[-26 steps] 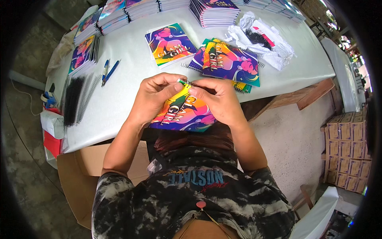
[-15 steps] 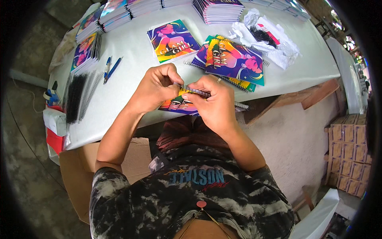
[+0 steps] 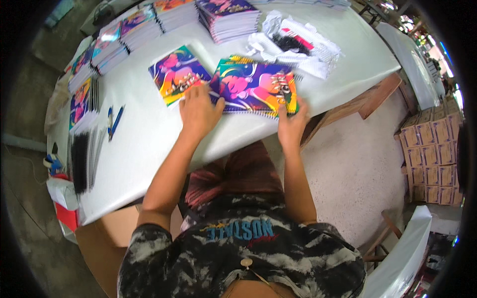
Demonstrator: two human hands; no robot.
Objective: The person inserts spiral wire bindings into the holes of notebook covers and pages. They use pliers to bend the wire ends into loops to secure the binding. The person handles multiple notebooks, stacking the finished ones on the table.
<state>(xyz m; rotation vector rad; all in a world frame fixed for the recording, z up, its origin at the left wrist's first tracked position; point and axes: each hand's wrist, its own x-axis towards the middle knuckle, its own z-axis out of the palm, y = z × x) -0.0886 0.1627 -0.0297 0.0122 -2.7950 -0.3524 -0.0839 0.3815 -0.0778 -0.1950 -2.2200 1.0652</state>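
A spiral notebook [image 3: 248, 88] with a purple, pink and orange cover lies on a small pile of similar notebooks at the table's near middle. My right hand [image 3: 292, 123] grips its lower right corner, thumb on the cover and fingers at the side. My left hand [image 3: 200, 111] rests flat with fingers stretched out, the tips over the lower corner of a matching notebook [image 3: 176, 74] to the left. Its thumb points toward the pile's left edge, where contact is unclear.
Stacked notebooks [image 3: 231, 25] line the far edge. Crumpled white paper [image 3: 318, 54] holds black pieces behind the pile. At left lie blue pens [image 3: 115, 123] and black binding coils [image 3: 82, 161]. Wooden boards [image 3: 348, 107] jut from the near right edge; stacked cartons [image 3: 432, 154] stand beyond.
Both hands have moved from a spiral binding held close to me out to the pile. That notebook now appears laid on top. The whole view has shifted.
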